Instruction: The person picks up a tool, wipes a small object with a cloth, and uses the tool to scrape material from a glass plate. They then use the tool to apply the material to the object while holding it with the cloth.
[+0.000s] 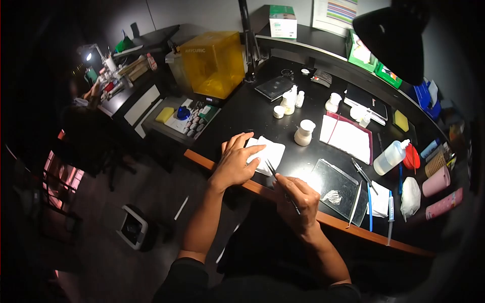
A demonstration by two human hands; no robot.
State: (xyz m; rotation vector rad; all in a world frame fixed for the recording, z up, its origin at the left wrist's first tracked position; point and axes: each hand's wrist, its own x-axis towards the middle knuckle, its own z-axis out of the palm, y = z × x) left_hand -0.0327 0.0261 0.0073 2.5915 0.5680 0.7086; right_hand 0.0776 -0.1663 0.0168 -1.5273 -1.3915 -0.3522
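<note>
A folded white tissue point(273, 150) lies near the front edge of the black desk. My left hand point(235, 161) rests over its left part, fingers spread and touching it. In my right hand point(298, 194) is a pair of dark tweezers point(271, 166), held like a pen with the tips pointing at the tissue. Whether the tips grip anything is too small to tell. Right of my right hand lies a glass plate point(341, 184) bearing a whitish smear point(332, 197). A small jar point(304, 133) stands behind the tissue.
Bottles point(288, 102) stand farther back. A white pad in a dark red tray point(347, 137), a squeeze bottle point(391, 157), a blue stick point(370, 208) and a syringe point(390, 217) are at right. A black lamp point(391, 43) hangs above; a yellow box point(213, 64) stands back left.
</note>
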